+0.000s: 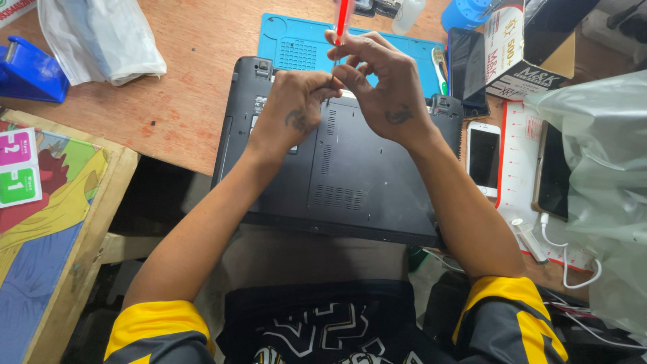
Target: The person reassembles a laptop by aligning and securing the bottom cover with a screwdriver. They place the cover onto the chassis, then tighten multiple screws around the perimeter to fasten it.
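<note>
A black laptop (350,168) is laid bottom-up on the wooden surface (189,74), its near edge overhanging toward the lap. A red-handled screwdriver (342,20) is held upright over the laptop's far edge; the thin shaft is pinched by the fingers of the right hand (384,87), and the tip is hidden behind the fingers. The left hand (296,111) is curled closed beside it, fingertips pressed near the tip; whether a screw is pinched there cannot be told.

Beyond the laptop a blue work mat (296,40) is seen. To the laptop's right, a white phone (483,158) and a dark phone (466,67) are laid face-up, with a printed cardboard box (519,54) behind them and a clear plastic bag (600,175) further right. To the laptop's far left, a blue tape dispenser (27,71) and a second plastic bag (101,37) are set.

Judgement on the step: the driver is best kept square to the screw head, steady downward pressure applied while turning, the tip guided by the left fingers so slipping is avoided.
</note>
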